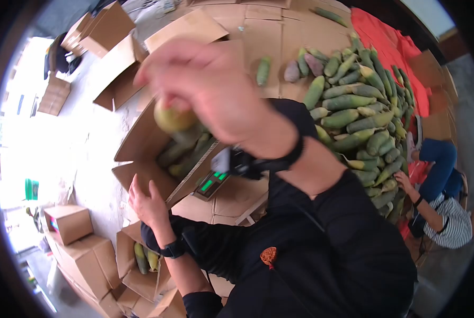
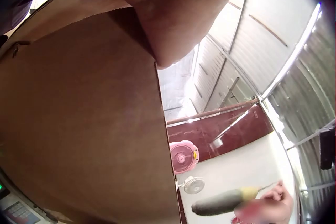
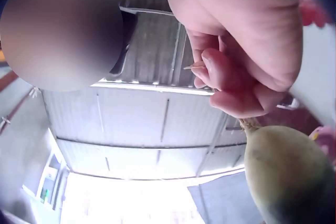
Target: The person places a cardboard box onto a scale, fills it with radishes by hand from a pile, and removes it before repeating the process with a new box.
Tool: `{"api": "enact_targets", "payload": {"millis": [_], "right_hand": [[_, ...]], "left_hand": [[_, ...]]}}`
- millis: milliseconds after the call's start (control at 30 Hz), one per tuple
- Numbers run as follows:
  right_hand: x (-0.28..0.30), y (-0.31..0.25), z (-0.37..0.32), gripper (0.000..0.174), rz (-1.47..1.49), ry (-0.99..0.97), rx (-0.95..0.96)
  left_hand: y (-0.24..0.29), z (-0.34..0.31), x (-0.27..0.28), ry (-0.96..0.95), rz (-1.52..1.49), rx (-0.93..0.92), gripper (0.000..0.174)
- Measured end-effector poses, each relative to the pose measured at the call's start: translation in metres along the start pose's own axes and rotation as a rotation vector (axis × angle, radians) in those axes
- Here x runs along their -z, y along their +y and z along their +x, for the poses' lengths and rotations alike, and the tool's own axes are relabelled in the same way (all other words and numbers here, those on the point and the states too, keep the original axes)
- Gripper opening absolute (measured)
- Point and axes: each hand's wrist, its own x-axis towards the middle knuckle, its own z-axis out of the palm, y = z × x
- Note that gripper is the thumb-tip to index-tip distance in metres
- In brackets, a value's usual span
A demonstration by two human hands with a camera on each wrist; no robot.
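My right hand (image 1: 205, 85), blurred in the head view, is raised over an open cardboard box (image 1: 141, 139). It pinches a green radish (image 3: 289, 171) by its thin root, and the radish hangs below the fingers. In the left wrist view the same radish (image 2: 218, 204) shows its dark green body and pale yellowish root end. Several green radishes (image 1: 181, 168) lie inside the box. With fingers spread, my left hand (image 1: 149, 205) is at the near flap of the box. From the left wrist, cardboard (image 2: 89, 119) fills much of the view and hides the fingertips.
A device with a lit green display (image 1: 210, 185) stands beside the box. A big heap of green radishes (image 1: 361, 114) lies on the right, with a seated person (image 1: 446, 220) reaching to it. Other cardboard boxes (image 1: 80, 259) stand on the left; one holds radishes (image 1: 140, 258).
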Motion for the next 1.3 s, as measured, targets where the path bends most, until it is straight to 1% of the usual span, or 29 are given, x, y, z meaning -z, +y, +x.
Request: {"api": "enact_targets", "payload": {"millis": [33, 67, 100, 133, 167, 233, 433, 500, 533, 567, 633, 667, 700, 733, 800, 867, 933, 1000, 1033, 1067, 1133, 1200, 1233, 1267, 1300], "right_hand": [[-0.006, 0.013, -0.002, 0.011, -0.073, 0.023, -0.081], [-0.007, 0.021, -0.006, 0.011, -0.185, -0.003, -0.145], [-0.004, 0.043, -0.010, 0.011, -0.180, -0.024, -0.143], [0.002, 0.057, -0.015, 0.011, -0.221, -0.072, -0.225], [0.008, 0.064, -0.021, 0.011, -0.219, -0.065, -0.224], [0.020, 0.069, -0.032, 0.012, -0.358, -0.101, -0.218], [0.082, 0.006, -0.048, 0.014, -0.489, 0.138, -0.249], [0.112, -0.009, -0.059, 0.015, -0.617, 0.166, -0.159], [0.125, -0.018, -0.066, 0.015, -0.649, 0.220, -0.150], [0.141, -0.022, -0.074, 0.013, -0.748, 0.302, -0.108], [0.185, -0.031, -0.094, 0.016, -0.958, 0.402, -0.115], [0.201, -0.036, -0.104, 0.017, -0.981, 0.486, -0.151], [0.221, -0.040, -0.116, 0.017, -0.957, 0.572, -0.227], [0.247, -0.041, -0.131, 0.019, -0.976, 0.627, -0.264], [0.303, -0.037, -0.166, 0.019, -1.252, 0.689, -0.285], [0.334, -0.042, -0.201, 0.019, -1.550, 0.698, -0.422], [0.374, -0.036, -0.247, 0.021, -1.686, 0.741, -0.629], [0.422, -0.027, -0.304, 0.026, -1.852, 0.644, -0.789], [0.447, -0.022, -0.338, 0.027, -1.938, 0.510, -0.831], [0.460, -0.017, -0.362, 0.028, -2.018, 0.369, -0.870], [0.431, -0.020, -0.372, 0.029, -2.112, 0.179, -1.299], [0.413, -0.014, -0.380, 0.027, -2.034, 0.180, -1.489], [0.414, -0.007, -0.391, 0.028, -2.014, 0.192, -1.545], [0.410, -0.006, -0.397, 0.027, -2.009, 0.097, -1.577], [0.414, -0.002, -0.405, 0.029, -1.962, 0.113, -1.602]], "left_hand": [[0.000, 0.000, -0.001, -0.010, -0.006, -0.020, 0.043], [-0.001, 0.000, -0.001, -0.010, 0.008, -0.014, 0.043], [-0.001, 0.000, -0.001, -0.008, 0.026, -0.004, 0.043], [0.001, -0.001, 0.000, -0.013, 0.038, 0.002, 0.042], [0.002, -0.002, 0.001, -0.016, 0.041, -0.003, 0.042], [0.004, -0.001, 0.001, -0.027, 0.031, 0.017, 0.042], [-0.002, 0.000, -0.003, -0.020, 0.005, 0.005, 0.042], [-0.006, 0.001, -0.005, -0.035, 0.030, -0.021, 0.041], [-0.006, 0.001, -0.005, -0.033, 0.035, -0.008, 0.041], [-0.006, 0.001, -0.005, -0.031, 0.039, 0.005, 0.041], [-0.005, 0.002, -0.004, -0.044, 0.036, 0.011, 0.041], [-0.005, 0.003, -0.004, -0.050, 0.031, 0.025, 0.041], [-0.004, 0.003, -0.005, -0.054, 0.034, 0.020, 0.041], [-0.004, 0.003, -0.004, -0.061, 0.038, 0.019, 0.041], [-0.006, 0.003, -0.005, -0.070, 0.045, 0.019, 0.041], [-0.010, 0.003, -0.007, -0.072, 0.048, 0.019, 0.041], [-0.012, 0.004, -0.008, -0.075, 0.051, 0.015, 0.041], [-0.012, 0.004, -0.008, -0.076, 0.051, 0.011, 0.040], [-0.012, 0.004, -0.008, -0.066, 0.040, 0.001, 0.040], [-0.011, 0.004, -0.008, -0.055, 0.030, -0.008, 0.039], [-0.009, 0.004, -0.007, -0.061, 0.032, 0.002, 0.039], [-0.009, 0.005, -0.007, -0.063, 0.036, 0.021, 0.039], [-0.011, 0.005, -0.009, -0.065, 0.024, 0.010, 0.039], [-0.013, 0.006, -0.009, -0.061, 0.013, 0.004, 0.039], [-0.014, 0.006, -0.010, -0.041, 0.026, 0.029, 0.039]]}}
